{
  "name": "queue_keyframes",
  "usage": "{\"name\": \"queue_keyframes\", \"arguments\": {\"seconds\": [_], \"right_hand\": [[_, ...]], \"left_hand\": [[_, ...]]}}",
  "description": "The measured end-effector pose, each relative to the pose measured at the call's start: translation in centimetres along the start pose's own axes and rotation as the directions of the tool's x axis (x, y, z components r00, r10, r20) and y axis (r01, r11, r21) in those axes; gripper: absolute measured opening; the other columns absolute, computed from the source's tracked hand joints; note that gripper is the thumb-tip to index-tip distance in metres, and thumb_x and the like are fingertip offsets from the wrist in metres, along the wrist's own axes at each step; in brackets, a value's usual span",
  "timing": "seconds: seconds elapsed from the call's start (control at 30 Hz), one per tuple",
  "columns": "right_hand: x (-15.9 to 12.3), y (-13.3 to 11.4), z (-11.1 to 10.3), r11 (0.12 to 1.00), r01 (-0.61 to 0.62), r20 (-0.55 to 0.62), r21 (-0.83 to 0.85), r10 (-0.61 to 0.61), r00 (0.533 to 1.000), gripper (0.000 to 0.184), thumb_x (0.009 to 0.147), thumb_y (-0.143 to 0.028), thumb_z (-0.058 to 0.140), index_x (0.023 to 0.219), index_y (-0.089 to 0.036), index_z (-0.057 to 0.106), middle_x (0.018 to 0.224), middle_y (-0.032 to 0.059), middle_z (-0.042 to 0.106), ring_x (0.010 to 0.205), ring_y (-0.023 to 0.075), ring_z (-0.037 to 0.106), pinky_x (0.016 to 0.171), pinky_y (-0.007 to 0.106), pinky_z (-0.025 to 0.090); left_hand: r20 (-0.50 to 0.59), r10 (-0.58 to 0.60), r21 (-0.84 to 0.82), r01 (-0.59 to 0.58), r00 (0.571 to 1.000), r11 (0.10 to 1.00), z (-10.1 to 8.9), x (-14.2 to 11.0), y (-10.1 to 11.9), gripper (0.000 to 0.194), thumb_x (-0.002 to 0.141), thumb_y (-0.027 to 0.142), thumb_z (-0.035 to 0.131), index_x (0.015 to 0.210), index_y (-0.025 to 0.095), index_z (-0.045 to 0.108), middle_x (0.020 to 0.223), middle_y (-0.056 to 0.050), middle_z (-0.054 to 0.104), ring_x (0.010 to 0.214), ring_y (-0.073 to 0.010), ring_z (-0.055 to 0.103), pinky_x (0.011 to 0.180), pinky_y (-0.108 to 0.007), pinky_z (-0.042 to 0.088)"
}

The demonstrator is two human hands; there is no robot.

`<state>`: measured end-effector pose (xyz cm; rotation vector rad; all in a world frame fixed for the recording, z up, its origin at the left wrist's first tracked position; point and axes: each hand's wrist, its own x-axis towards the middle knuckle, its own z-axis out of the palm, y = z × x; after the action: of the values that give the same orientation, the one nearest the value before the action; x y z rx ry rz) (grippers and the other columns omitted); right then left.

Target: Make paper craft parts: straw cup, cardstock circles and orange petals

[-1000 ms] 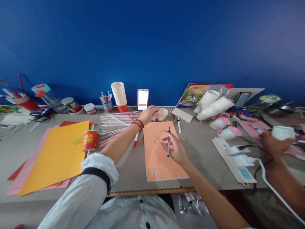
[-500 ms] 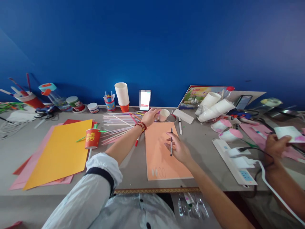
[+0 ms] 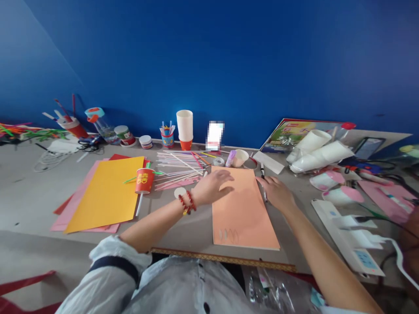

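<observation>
Take the orange paper (image 3: 240, 211), flat to the right of the red cup (image 3: 144, 181), by opposite edges: probably light, bendable, easily creased. Note left hand (image 3: 214, 187) over its cup-facing side, thumb parted from fingers; right hand (image 3: 276, 192), farther from the cup, at a pen (image 3: 265, 196). Cannot tell if gripping.

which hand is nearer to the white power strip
Right. The right hand is left of the power strip, at the right edge of the orange sheet; the left hand is farther left, over its left edge.
</observation>
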<state>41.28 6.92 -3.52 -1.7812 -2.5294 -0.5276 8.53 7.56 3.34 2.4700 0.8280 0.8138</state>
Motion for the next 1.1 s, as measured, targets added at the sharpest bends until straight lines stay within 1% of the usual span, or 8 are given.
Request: {"name": "queue_keyframes", "arguments": {"seconds": [0.27,0.43,0.57,0.63,0.73,0.87,0.97,1.1], "right_hand": [[1.0,0.1,0.9,0.994,-0.022,-0.021,0.104,0.025,0.999,0.052,0.086,-0.004,0.041,0.133,-0.018,0.058,0.130,0.0136,0.064,0.115,0.0282,0.057,0.096,0.042,0.047],[0.4,-0.6,0.3,0.983,-0.037,-0.077,0.179,0.051,0.996,0.047,0.091,-0.011,0.039,0.135,-0.015,0.056,0.128,0.0139,0.066,0.115,0.0281,0.058,0.099,0.043,0.048],[-1.0,-1.5,-0.2,0.977,-0.050,-0.114,0.208,0.075,0.991,0.042,0.095,-0.022,0.040,0.133,-0.014,0.057,0.131,0.0154,0.063,0.119,0.0307,0.056,0.100,0.045,0.048],[-1.7,-1.8,-0.5,0.970,-0.062,-0.130,0.234,0.094,0.987,0.042,0.096,-0.025,0.041,0.134,-0.014,0.056,0.133,0.0157,0.061,0.121,0.0312,0.056,0.100,0.046,0.049],[-2.4,-2.1,-0.8,0.955,-0.097,-0.134,0.281,0.139,0.981,0.043,0.097,-0.028,0.041,0.136,-0.017,0.054,0.133,0.0149,0.061,0.121,0.0318,0.056,0.095,0.046,0.052],[-2.7,-2.9,-0.8,0.939,-0.104,-0.157,0.327,0.163,0.974,0.042,0.096,-0.028,0.042,0.135,-0.017,0.055,0.132,0.0152,0.061,0.120,0.0319,0.057,0.093,0.046,0.053],[-2.7,-3.7,-0.7,0.931,-0.064,-0.184,0.359,0.138,0.973,0.040,0.097,-0.028,0.042,0.133,-0.017,0.056,0.131,0.0151,0.062,0.119,0.0312,0.058,0.095,0.045,0.052],[-3.1,-4.1,-0.5,0.923,-0.047,-0.184,0.382,0.126,0.975,0.038,0.098,-0.028,0.041,0.132,-0.018,0.055,0.132,0.0144,0.062,0.120,0.0308,0.057,0.097,0.045,0.052]], "left_hand": [[0.204,-0.043,0.024,0.039,0.978,0.999,1.1,-9.9,2.6,0.027,0.094,0.031,0.057,0.116,0.018,0.064,0.135,-0.015,0.058,0.131,-0.0271,0.051,0.107,-0.043,0.047],[0.134,-0.072,0.021,0.070,0.988,0.997,1.2,-11.6,2.2,0.028,0.094,0.025,0.054,0.120,0.019,0.062,0.134,-0.014,0.058,0.126,-0.0248,0.054,0.106,-0.041,0.047],[-0.042,-0.128,0.118,0.133,0.991,0.984,-1.5,-12.9,0.1,0.026,0.094,0.025,0.053,0.118,0.021,0.061,0.129,-0.011,0.061,0.120,-0.0235,0.057,0.102,-0.038,0.049],[-0.295,-0.241,0.263,0.321,0.925,0.910,-3.7,-13.8,-1.8,0.024,0.094,0.030,0.055,0.113,0.019,0.063,0.119,-0.012,0.063,0.116,-0.0267,0.056,0.103,-0.043,0.046],[-0.561,-0.378,0.416,0.645,0.737,0.641,-7.0,-15.4,-4.8,0.050,0.086,0.044,0.064,0.125,0.014,0.057,0.128,-0.019,0.054,0.123,-0.0373,0.048,0.107,-0.054,0.037],[-0.536,-0.609,0.434,0.810,0.585,0.395,-9.2,-16.9,-7.3,0.086,0.077,0.057,0.067,0.145,0.012,0.039,0.134,-0.025,0.048,0.119,-0.0428,0.050,0.094,-0.053,0.046],[-0.469,-0.727,0.366,0.860,0.501,0.356,-9.7,-17.7,-7.8,0.087,0.080,0.059,0.061,0.149,0.014,0.032,0.128,-0.024,0.055,0.109,-0.0418,0.059,0.081,-0.048,0.051],[-0.590,-0.673,0.130,0.875,0.445,0.466,-9.9,-18.8,-7.2,0.082,0.082,0.052,0.061,0.149,0.014,0.032,0.133,-0.023,0.055,0.107,-0.0393,0.062,0.080,-0.045,0.051]]}}
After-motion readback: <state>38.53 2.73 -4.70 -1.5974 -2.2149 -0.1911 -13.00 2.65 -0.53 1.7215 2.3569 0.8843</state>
